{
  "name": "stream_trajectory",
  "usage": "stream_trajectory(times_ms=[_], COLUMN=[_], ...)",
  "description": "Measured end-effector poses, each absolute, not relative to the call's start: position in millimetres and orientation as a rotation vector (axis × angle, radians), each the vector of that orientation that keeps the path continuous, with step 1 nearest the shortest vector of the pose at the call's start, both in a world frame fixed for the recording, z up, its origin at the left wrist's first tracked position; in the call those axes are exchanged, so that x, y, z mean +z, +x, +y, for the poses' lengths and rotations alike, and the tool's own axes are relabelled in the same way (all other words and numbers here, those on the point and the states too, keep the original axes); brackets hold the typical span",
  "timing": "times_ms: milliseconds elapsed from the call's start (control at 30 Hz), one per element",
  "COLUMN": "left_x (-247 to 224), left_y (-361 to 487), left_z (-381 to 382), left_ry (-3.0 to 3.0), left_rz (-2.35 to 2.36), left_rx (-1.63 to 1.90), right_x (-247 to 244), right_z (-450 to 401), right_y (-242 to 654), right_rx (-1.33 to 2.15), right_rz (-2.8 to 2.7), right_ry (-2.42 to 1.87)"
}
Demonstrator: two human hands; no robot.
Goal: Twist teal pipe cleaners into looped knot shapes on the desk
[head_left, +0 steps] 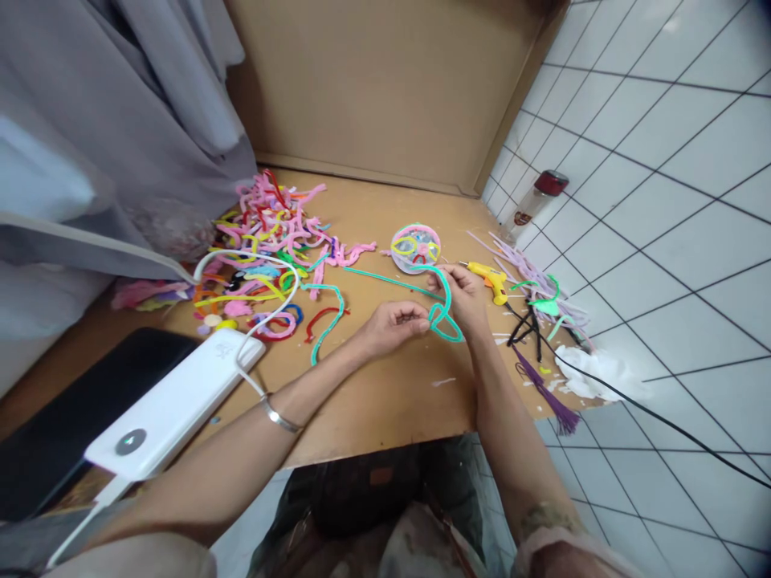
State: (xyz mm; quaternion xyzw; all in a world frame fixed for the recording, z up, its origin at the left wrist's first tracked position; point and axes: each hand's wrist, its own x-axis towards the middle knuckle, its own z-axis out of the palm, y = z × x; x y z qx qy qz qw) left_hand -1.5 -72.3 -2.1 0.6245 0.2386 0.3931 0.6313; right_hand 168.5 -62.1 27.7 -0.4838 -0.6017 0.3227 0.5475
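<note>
A teal pipe cleaner [446,291], bent into loops, is between my two hands above the table. My left hand [397,327] pinches it at the lower loop, thumb and forefinger together. Higher up, my right hand [463,293] has its fingers closed on the same pipe cleaner; part of its grip is hidden. A straight teal pipe cleaner [385,278] lies on the table just behind, running toward my right hand. Beyond my hands sits a round clear container [415,248] with pink, yellow and red pipe cleaner pieces on it.
Left stands a heap of coloured pipe cleaners [271,233], with a white power bank [174,401] and cable in front. On the right are a yellow glue gun [491,281], lilac pipe cleaners [536,277], a purple tassel [551,393], white tissue [593,373] and a red-capped bottle [536,205].
</note>
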Motion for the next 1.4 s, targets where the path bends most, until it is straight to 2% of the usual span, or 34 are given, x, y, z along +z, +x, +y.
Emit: stream_trajectory(times_ms=[100,333,533,733,1133,1400], left_x=[1.2,1.4,1.9,6.7,2.5,0.6], left_y=[-3.0,-5.1,-4.9,-4.7,-1.7,-1.3], left_z=[-71.3,-70.1,-71.4,-72.3,-69.3,-66.6], left_ry=[1.365,1.223,1.238,1.281,1.222,1.171], left_rz=[0.567,0.544,0.533,0.543,0.629,0.704], left_rx=[0.977,0.951,0.948,0.998,1.248,1.376], right_x=[29.2,33.9,35.8,25.9,29.8,25.5], right_z=[-63.5,-64.1,-63.8,-64.3,-68.8,-69.3], right_y=[168.6,169.8,168.3,165.3,151.1,150.3], right_rx=[0.832,0.579,0.654,0.948,0.772,0.959], right_rz=[-1.49,-1.67,-1.71,-1.566,-1.645,-1.745], right_ry=[-1.085,-0.978,-1.005,-1.093,-1.164,-1.1])
